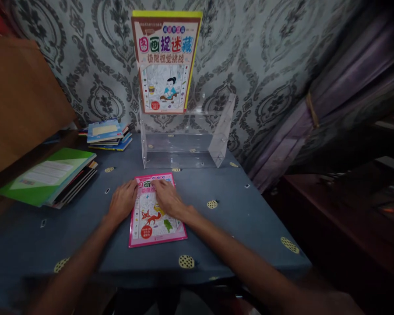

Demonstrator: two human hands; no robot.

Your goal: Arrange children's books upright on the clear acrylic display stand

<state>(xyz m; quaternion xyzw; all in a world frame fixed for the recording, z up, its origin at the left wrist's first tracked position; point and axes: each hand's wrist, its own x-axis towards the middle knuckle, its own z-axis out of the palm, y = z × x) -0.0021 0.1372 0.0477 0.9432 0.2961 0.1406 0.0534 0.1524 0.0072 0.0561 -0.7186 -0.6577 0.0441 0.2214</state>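
Observation:
A pink-bordered picture book with a fox on its cover lies closed on the blue tablecloth. My left hand is closed at the book's upper left edge, its fingertips on the border. On the upper part of the cover rests my right hand, fingers loosely extended over the printed title. Behind the book stands a clear acrylic rack. Another picture book, with a brown border and a yellow edge, stands upright in its upper back tier.
To the left lies a stack of books with a green cover on top. A smaller stack of blue books sits behind it by the wall. A brown panel rises at the left, and a purple curtain hangs at the right.

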